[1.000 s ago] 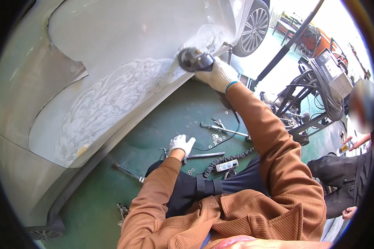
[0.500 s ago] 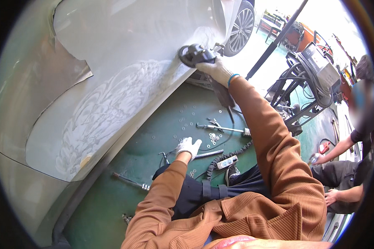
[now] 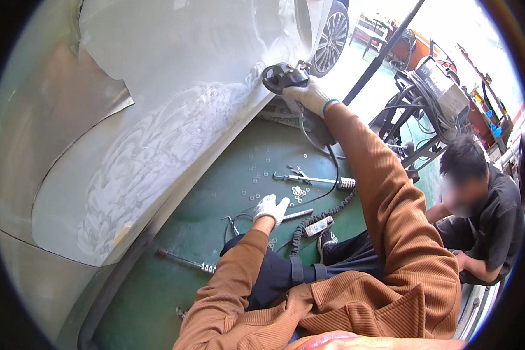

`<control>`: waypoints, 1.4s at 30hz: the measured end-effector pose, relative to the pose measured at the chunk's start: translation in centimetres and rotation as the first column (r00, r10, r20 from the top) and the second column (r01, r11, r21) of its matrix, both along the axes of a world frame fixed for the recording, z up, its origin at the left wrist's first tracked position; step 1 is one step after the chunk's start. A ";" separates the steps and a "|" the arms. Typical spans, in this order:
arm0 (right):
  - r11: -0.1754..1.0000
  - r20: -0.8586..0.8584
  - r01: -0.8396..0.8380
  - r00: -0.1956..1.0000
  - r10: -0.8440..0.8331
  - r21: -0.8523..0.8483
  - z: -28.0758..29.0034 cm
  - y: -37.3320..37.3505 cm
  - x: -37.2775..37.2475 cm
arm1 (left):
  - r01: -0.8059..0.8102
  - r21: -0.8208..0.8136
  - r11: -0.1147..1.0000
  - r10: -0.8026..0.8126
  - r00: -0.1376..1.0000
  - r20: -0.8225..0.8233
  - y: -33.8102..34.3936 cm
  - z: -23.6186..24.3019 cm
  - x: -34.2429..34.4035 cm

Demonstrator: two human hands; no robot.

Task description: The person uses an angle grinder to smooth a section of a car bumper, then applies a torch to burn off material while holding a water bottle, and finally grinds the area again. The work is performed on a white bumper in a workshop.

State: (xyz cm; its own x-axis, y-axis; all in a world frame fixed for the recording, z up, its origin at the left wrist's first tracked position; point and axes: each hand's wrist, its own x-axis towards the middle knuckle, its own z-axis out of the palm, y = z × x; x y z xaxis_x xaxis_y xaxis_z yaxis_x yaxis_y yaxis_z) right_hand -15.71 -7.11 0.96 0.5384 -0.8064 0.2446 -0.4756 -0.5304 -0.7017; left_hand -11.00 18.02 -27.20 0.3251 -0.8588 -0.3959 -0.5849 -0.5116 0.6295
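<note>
Your right grip [image 3: 310,96] is wrapped round the sander [image 3: 287,74], up close to its disc [image 3: 268,80], probably for control. You've got it at the far right of the scuffed patch [image 3: 157,140] on the car panel [image 3: 175,46]; can't tell if the disc touches. Your left grip [image 3: 272,209] is relaxed, splayed, nothing visible in it, likely for balance. Washers [image 3: 298,194] lie loose on the floor [image 3: 227,169], just beyond and right of it.

Near right: dark-clothed co-worker [image 3: 493,219], head bent. Far right: black cart [image 3: 417,114] bearing grey box [image 3: 451,96]; slanting dark pole [image 3: 372,69]. Near left: metal rod [image 3: 184,260] on green floor [image 3: 131,294].
</note>
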 end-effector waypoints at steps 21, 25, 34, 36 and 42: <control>0.999 0.086 -0.026 0.996 0.022 0.037 -0.9 -0.6 0.4 | 0.000 0.017 1.000 0.002 0.994 -0.108 -1.4 0.4 -0.2; 0.998 0.040 -0.008 0.999 0.006 0.063 -1.5 -1.6 0.0 | 0.002 0.035 0.999 0.003 0.993 -0.121 -1.4 0.5 -0.2; 0.991 -0.147 -0.106 0.982 0.117 0.081 -1.1 6.0 -1.3 | -0.044 0.038 0.998 0.048 0.993 -0.108 -1.1 -0.3 1.0; 0.998 -0.224 -0.056 0.973 0.063 0.036 -2.1 6.4 -2.1 | -0.040 0.061 0.997 0.047 0.991 -0.126 -1.0 0.0 0.9; 0.988 0.025 -0.045 0.999 0.042 0.149 -2.9 4.0 -1.2 | -0.058 0.051 0.997 0.063 0.992 -0.110 -0.4 0.2 0.8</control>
State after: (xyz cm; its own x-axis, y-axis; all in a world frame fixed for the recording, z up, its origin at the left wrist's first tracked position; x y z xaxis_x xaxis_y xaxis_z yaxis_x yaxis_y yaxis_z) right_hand -16.94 -3.11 -1.99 0.5698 -0.8106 0.1351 -0.4384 -0.4390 -0.7843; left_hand -10.24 17.61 -27.05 0.3276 -0.8184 -0.4721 -0.4797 -0.5746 0.6632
